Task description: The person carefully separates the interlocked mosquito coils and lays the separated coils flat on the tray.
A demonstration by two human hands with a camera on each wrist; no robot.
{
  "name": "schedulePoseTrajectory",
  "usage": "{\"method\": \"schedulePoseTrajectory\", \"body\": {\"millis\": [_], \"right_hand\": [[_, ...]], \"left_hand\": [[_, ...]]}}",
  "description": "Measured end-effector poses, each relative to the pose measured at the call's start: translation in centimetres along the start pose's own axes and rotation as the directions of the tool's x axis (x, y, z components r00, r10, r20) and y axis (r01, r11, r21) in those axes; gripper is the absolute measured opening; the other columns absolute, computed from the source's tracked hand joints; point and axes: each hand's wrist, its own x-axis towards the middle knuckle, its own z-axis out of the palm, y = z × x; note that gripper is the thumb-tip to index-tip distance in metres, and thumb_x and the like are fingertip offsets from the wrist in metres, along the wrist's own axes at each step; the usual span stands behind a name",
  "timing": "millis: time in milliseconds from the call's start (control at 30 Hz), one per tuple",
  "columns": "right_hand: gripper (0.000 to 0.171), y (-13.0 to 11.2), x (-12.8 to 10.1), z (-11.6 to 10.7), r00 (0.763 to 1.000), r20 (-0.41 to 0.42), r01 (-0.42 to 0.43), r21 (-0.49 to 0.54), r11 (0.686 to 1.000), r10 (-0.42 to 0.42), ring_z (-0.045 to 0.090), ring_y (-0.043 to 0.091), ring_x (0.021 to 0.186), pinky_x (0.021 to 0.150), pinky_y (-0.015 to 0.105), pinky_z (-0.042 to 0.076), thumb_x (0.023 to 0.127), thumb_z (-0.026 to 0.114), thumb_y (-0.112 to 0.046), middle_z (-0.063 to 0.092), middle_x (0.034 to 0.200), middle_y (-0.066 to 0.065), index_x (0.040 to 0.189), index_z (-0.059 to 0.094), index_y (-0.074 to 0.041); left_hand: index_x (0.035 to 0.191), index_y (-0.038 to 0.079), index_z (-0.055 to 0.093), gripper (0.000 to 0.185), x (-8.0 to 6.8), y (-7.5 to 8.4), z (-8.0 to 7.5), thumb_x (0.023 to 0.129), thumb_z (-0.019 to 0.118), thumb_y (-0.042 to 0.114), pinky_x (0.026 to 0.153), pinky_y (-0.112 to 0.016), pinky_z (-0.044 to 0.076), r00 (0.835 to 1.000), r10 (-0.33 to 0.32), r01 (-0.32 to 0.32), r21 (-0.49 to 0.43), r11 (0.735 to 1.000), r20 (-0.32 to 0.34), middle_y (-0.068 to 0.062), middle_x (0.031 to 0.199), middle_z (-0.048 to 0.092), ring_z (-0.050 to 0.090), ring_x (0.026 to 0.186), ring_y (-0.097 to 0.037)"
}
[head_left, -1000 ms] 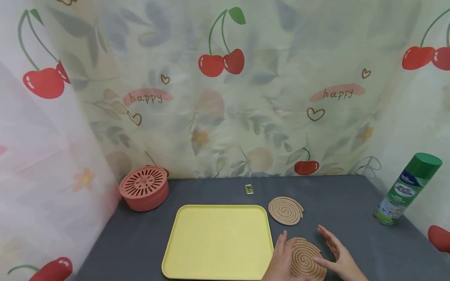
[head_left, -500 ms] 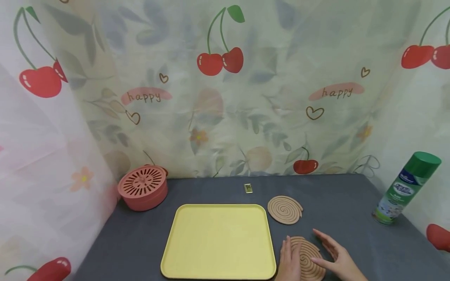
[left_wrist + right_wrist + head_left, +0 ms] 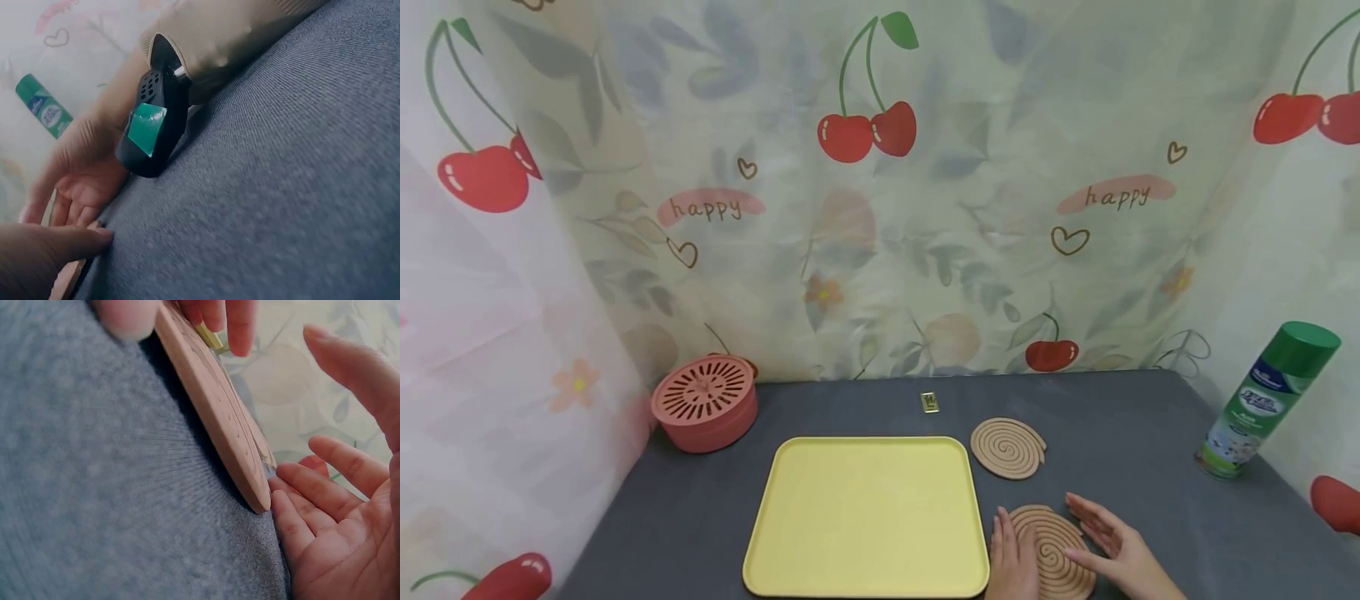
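Observation:
A tan mosquito coil (image 3: 1056, 546) lies flat on the dark table at the near right, its thick rim (image 3: 215, 428) showing in the right wrist view. Along the coil's left side, my left hand (image 3: 1015, 560) rests with its fingers stretched forward and overlapping the rim. Its thumb (image 3: 59, 245) reaches over the near edge in the left wrist view. On the other side is my right hand (image 3: 1123, 552), palm facing the coil. The right fingers (image 3: 319, 494) are extended right beside the rim, and the thumb stands apart from them, overlapping the coil in the head view.
Behind lies a second mosquito coil (image 3: 1007, 448). A yellow tray (image 3: 865, 517) is just left of my left hand. At the back left sits a pink slotted-lid container (image 3: 706, 404); a green spray can (image 3: 1262, 408) stands far right. A small gold packet (image 3: 930, 402) lies near the patterned curtain.
My left hand has come in from the tray's edge and settled against the coil's left side. The right hand has dipped slightly at its fingertips. The coil is in nearly the same place.

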Motion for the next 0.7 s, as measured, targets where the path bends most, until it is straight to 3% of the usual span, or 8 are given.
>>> {"method": "schedulePoseTrajectory", "body": {"millis": [167,233,400,533,667,700], "right_hand": [[0.069,-0.09,-0.05,-0.13,1.0,0.028,-0.01,0.035,0.999,0.009,0.044,-0.021,0.105,0.087,0.008,0.044,0.087,0.063,-0.014,0.038,0.142,0.025,0.142,0.026,0.007],[0.069,-0.15,-0.06,-0.13,0.999,0.027,-0.024,0.046,0.999,0.022,0.045,-0.02,0.105,0.087,0.008,0.044,0.088,0.062,-0.015,0.044,0.14,0.017,0.142,0.026,0.008],[0.066,-0.35,-0.05,-0.02,0.995,-0.031,-0.095,0.124,0.988,0.1,0.052,-0.015,0.102,0.086,0.01,0.046,0.089,0.061,-0.016,0.052,0.135,0.009,0.142,0.028,0.005],[0.064,-0.46,0.09,0.06,0.98,-0.077,-0.166,0.177,0.97,0.181,0.057,-0.01,0.097,0.086,0.021,0.052,0.09,0.06,-0.02,0.051,0.135,0.018,0.142,0.031,0.004],[0.065,-0.48,0.31,-0.05,0.962,-0.091,-0.233,0.216,0.948,0.257,0.061,-0.005,0.094,0.087,0.027,0.052,0.089,0.062,-0.022,0.056,0.13,0.016,0.141,0.033,0.005],[0.065,-0.5,0.34,-0.1,0.96,-0.087,-0.24,0.224,0.945,0.265,0.062,-0.004,0.094,0.088,0.027,0.052,0.089,0.062,-0.023,0.057,0.128,0.015,0.141,0.033,0.005]], "left_hand": [[0.116,0.014,0.055,0.026,0.16,0.43,-0.13,0.098,0.04,0.024,0.092,-0.034,0.05,1.0,-0.005,0.007,0.08,0.997,-0.028,-0.023,0.129,0.054,0.054,0.118,-0.032],[0.115,0.015,0.057,0.025,0.22,0.51,-0.2,0.096,0.043,0.023,0.091,-0.033,0.05,0.999,-0.004,0.008,0.097,0.995,-0.037,-0.021,0.127,0.055,0.055,0.117,-0.03],[0.115,0.018,0.057,0.024,0.39,0.47,-0.44,0.095,0.046,0.023,0.094,-0.033,0.048,0.999,-0.033,0.033,0.025,0.999,0.001,-0.018,0.128,0.055,0.051,0.119,-0.029],[0.112,0.018,0.056,0.021,0.38,0.29,-0.5,0.093,0.048,0.018,0.092,-0.035,0.049,1.0,-0.022,0.022,-0.03,0.999,-0.007,-0.018,0.125,0.054,0.05,0.117,-0.032],[0.109,0.019,0.054,0.019,0.4,0.38,-0.51,0.091,0.049,0.016,0.092,-0.037,0.049,1.0,-0.021,0.021,-0.059,0.998,0.001,-0.011,0.122,0.05,0.05,0.116,-0.032],[0.11,0.02,0.053,0.019,0.48,0.52,-0.72,0.092,0.048,0.016,0.094,-0.037,0.048,0.998,-0.049,0.052,-0.087,0.995,0.036,-0.009,0.122,0.048,0.049,0.118,-0.032]]}}
